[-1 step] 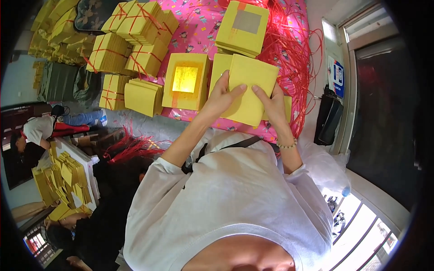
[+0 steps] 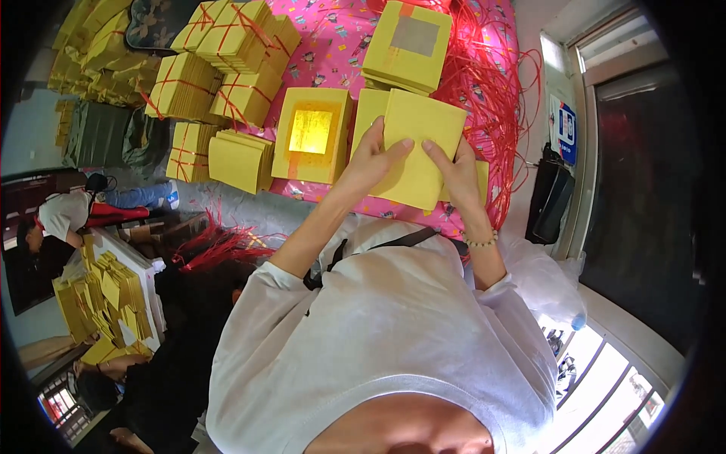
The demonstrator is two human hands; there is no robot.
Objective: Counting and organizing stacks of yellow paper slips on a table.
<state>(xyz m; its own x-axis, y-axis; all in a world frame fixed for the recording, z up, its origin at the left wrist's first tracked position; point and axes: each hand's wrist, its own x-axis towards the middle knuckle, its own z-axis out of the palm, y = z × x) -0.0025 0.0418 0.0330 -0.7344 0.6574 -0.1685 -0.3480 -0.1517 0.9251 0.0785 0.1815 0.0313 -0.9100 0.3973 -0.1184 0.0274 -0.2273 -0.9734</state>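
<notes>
Both my hands grip a stack of yellow paper sheets [image 2: 423, 151] in front of my chest, tilted slightly. My left hand [image 2: 376, 159] closes on its left edge, with the thumb flat on top. On the right edge, my right hand [image 2: 456, 175] has its thumb on top too, close to the left one. The fingers underneath are hidden. Behind the held stack lies more yellow paper [image 2: 368, 106]. Just left of it stands a yellow stack with a shiny gold square [image 2: 310, 132]. Farther back is a yellow stack with a grey square [image 2: 413, 36].
A pink patterned cloth [image 2: 325, 45] covers the table. Red strings [image 2: 491, 98] lie tangled along its right side. Yellow bundles tied with red string [image 2: 178, 87] are piled at the left. At lower left, other people [image 2: 68, 216] are beside a white table [image 2: 144, 265] with yellow papers.
</notes>
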